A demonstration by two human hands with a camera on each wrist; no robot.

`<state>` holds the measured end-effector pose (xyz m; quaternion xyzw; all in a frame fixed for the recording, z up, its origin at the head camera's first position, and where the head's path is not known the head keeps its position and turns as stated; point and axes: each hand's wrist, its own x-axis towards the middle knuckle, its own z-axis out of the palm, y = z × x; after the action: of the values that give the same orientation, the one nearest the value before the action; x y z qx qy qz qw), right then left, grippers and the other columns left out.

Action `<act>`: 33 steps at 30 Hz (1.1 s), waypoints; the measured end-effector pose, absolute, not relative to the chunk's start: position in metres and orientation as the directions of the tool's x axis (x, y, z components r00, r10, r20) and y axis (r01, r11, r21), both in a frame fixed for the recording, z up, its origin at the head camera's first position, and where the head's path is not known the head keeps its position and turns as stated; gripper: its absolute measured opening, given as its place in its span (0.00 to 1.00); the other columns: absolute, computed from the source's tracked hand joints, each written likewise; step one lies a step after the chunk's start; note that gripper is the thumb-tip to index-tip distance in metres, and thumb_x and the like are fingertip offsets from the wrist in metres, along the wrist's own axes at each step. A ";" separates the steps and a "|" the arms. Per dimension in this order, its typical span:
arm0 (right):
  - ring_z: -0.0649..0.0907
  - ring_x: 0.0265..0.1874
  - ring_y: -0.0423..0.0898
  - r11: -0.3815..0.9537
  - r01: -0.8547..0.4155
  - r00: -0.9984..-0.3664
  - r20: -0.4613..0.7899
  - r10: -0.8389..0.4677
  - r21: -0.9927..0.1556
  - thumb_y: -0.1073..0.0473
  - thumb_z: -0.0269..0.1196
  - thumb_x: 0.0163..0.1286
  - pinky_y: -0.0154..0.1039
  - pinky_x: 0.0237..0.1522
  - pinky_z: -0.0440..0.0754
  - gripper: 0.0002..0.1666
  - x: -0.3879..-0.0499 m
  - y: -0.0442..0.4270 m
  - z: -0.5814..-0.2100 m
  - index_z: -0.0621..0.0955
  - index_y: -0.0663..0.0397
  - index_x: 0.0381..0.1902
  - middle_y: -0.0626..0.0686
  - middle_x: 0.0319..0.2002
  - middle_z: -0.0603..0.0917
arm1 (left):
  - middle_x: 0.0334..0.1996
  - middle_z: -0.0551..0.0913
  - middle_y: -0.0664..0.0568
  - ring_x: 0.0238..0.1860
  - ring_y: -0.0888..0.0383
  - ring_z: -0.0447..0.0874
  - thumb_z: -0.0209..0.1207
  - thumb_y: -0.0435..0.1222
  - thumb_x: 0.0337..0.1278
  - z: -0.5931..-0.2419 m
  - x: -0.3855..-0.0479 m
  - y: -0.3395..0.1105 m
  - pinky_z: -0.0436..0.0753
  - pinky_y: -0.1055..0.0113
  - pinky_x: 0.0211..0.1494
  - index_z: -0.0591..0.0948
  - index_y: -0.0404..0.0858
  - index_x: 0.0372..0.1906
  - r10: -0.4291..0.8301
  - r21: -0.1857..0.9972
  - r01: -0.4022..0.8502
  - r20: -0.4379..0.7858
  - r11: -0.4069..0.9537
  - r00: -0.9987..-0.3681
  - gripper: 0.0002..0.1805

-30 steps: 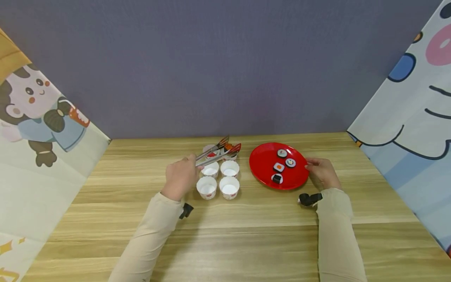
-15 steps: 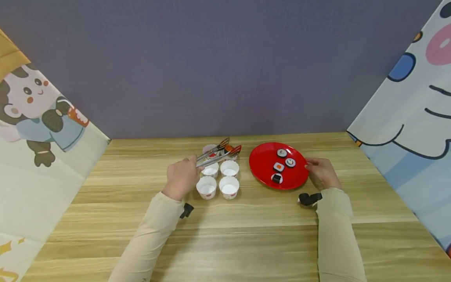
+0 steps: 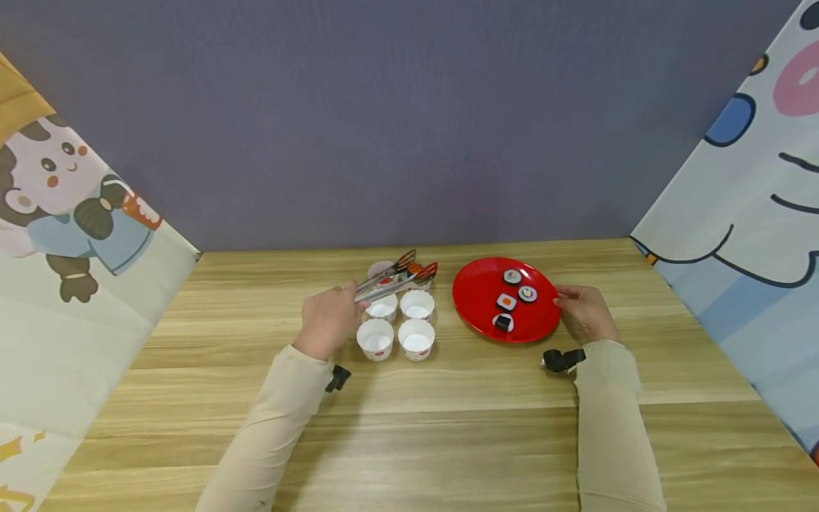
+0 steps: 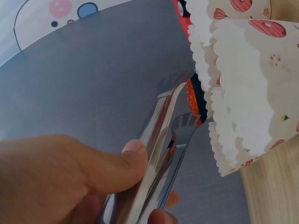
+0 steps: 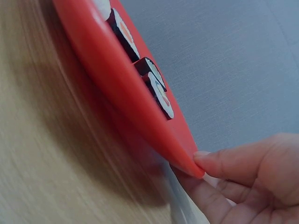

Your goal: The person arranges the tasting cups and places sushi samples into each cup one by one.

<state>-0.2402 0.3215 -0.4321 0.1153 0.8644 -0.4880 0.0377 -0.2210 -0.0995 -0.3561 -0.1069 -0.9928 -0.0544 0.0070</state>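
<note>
The left hand [image 3: 328, 321] grips metal tongs [image 3: 389, 287] by the handles, their slotted tips over the back right paper cup. In the left wrist view the tongs [image 4: 156, 135] have their tips apart, beside an orange-topped sushi piece [image 4: 192, 100] at the cups' rims; whether they touch it I cannot tell. On the right, the right hand [image 3: 587, 313] pinches the rim of a red plate [image 3: 473, 302], thumb on top and fingers beneath, as the right wrist view of the plate [image 5: 117, 88] shows. Several sushi pieces, one an orange-centred roll [image 3: 506, 302], lie on it.
Several white paper cups stand together left of the plate, including a front left cup [image 3: 375, 340] and a front right cup [image 3: 416, 339]. A grey wall [image 3: 409, 128] rises behind the wooden table [image 3: 448, 455], with patterned panels at both sides.
</note>
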 end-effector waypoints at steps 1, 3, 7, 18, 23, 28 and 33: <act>0.74 0.55 0.57 0.496 0.240 -0.970 -0.182 0.164 -0.834 0.68 0.50 0.69 0.31 0.47 0.76 0.26 -0.241 0.321 -0.432 0.65 0.75 0.63 0.71 0.58 0.72 | 0.26 0.81 0.44 0.28 0.45 0.82 0.53 0.49 0.64 -0.356 -0.221 -0.100 0.75 0.53 0.26 0.75 0.35 0.44 0.210 0.110 0.211 0.021 0.971 -0.978 0.20; 0.73 0.56 0.57 0.495 0.250 -0.967 -0.190 0.168 -0.832 0.68 0.50 0.69 0.35 0.51 0.76 0.26 -0.241 0.321 -0.432 0.65 0.74 0.63 0.71 0.58 0.72 | 0.26 0.81 0.43 0.29 0.45 0.82 0.53 0.49 0.64 -0.355 -0.222 -0.100 0.75 0.53 0.26 0.75 0.35 0.46 0.209 0.115 0.209 0.012 0.971 -0.978 0.20; 0.73 0.57 0.58 0.497 0.259 -0.965 -0.199 0.173 -0.828 0.68 0.50 0.68 0.41 0.55 0.74 0.27 -0.242 0.322 -0.432 0.65 0.74 0.64 0.71 0.59 0.72 | 0.28 0.81 0.42 0.30 0.44 0.82 0.53 0.49 0.64 -0.354 -0.223 -0.101 0.75 0.53 0.26 0.75 0.35 0.48 0.210 0.119 0.208 -0.005 0.971 -0.978 0.21; 0.74 0.54 0.56 0.499 0.245 -0.968 -0.188 0.164 -0.831 0.68 0.50 0.68 0.25 0.41 0.74 0.27 -0.241 0.322 -0.431 0.65 0.75 0.63 0.72 0.58 0.72 | 0.30 0.82 0.42 0.30 0.45 0.81 0.53 0.49 0.64 -0.354 -0.223 -0.101 0.75 0.53 0.27 0.74 0.35 0.52 0.204 0.128 0.200 -0.023 0.971 -0.979 0.23; 0.74 0.55 0.56 0.491 0.259 -0.965 -0.201 0.169 -0.832 0.68 0.50 0.68 0.28 0.45 0.76 0.27 -0.241 0.321 -0.429 0.65 0.75 0.63 0.72 0.59 0.71 | 0.32 0.82 0.41 0.30 0.44 0.81 0.53 0.49 0.64 -0.354 -0.222 -0.101 0.75 0.53 0.28 0.74 0.35 0.52 0.202 0.140 0.198 -0.017 0.970 -0.979 0.22; 0.73 0.57 0.57 0.470 0.279 -0.960 -0.223 0.171 -0.837 0.68 0.50 0.69 0.38 0.53 0.75 0.27 -0.240 0.320 -0.428 0.64 0.73 0.64 0.71 0.60 0.70 | 0.32 0.82 0.40 0.31 0.43 0.81 0.53 0.48 0.64 -0.353 -0.221 -0.102 0.75 0.52 0.28 0.74 0.34 0.50 0.205 0.154 0.200 -0.013 0.968 -0.979 0.21; 0.72 0.57 0.58 0.474 0.276 -0.960 -0.220 0.171 -0.836 0.68 0.49 0.69 0.43 0.57 0.73 0.27 -0.240 0.320 -0.429 0.64 0.73 0.64 0.71 0.60 0.71 | 0.33 0.83 0.40 0.31 0.43 0.81 0.53 0.47 0.64 -0.353 -0.220 -0.101 0.76 0.52 0.29 0.74 0.34 0.50 0.202 0.163 0.196 -0.021 0.967 -0.979 0.21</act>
<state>-0.2396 0.3197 -0.4288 0.1305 0.8568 -0.4960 0.0527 -0.2204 -0.1010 -0.3528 -0.1002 -0.9915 -0.0804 -0.0188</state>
